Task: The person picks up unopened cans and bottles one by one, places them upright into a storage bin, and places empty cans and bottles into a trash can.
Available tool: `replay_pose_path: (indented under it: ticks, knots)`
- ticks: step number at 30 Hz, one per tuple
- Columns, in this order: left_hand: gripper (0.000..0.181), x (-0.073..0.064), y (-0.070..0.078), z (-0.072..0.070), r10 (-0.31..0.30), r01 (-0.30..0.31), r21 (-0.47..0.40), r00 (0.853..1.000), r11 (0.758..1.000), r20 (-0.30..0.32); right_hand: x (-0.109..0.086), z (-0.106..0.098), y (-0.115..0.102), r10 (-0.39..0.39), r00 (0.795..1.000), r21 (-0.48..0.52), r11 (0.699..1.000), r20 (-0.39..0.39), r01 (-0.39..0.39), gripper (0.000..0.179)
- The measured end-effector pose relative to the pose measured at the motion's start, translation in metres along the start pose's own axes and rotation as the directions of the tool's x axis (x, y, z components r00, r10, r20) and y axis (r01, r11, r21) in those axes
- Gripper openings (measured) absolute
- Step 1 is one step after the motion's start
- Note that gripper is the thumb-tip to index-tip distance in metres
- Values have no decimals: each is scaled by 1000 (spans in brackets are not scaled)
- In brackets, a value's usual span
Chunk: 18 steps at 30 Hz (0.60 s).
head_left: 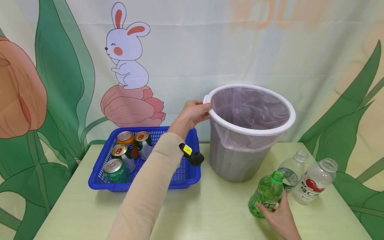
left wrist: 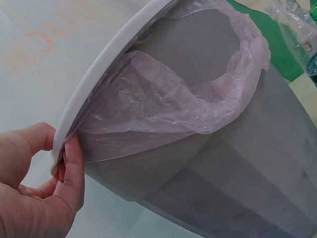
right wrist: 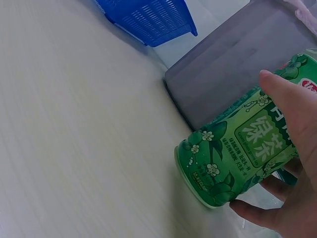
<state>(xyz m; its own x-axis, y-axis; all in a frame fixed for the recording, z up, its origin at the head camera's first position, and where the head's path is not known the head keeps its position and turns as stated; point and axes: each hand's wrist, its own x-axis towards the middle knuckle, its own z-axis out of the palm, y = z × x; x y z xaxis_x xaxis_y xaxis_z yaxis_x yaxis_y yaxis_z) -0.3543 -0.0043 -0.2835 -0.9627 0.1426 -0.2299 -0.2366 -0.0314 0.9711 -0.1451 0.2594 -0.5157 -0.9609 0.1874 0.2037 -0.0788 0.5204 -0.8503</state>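
Note:
My left hand (head_left: 195,112) pinches the white rim (left wrist: 89,79) of a grey trash can (head_left: 240,163), thumb on one side and fingers on the other. A translucent pink bag (left wrist: 163,99) lines the can and folds over its outside. In front of the can, my right hand (head_left: 277,215) grips a green tea bottle (head_left: 265,195) around its body. That bottle has no cap and leans slightly; its printed label (right wrist: 247,144) shows in the right wrist view. Two clear uncapped bottles stand just beyond it, one with a dark label (head_left: 289,175) and one with a red picture (head_left: 313,183).
Left of the can sits a blue plastic basket (head_left: 195,173) with several drink cans (head_left: 115,170) in it. My left arm reaches across the basket. A printed curtain (head_left: 186,60) hangs behind the pale table (head_left: 210,213).

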Motion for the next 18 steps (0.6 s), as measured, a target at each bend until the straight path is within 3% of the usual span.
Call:
replay_pose_path:
  ticks: [8, 18]
  knots:
    - [46, 0, 0, 0, 0, 0, -9, 1000, 1000, -1, 1, 4, -1, 1, 1000, -42, 999, -32, -3, 85]
    - [41, 0, 0, 1, 18, -18, -33, 1000, 999, 17, 7, 6, -4, 77, 996, -141, 986, -52, -84, 82]
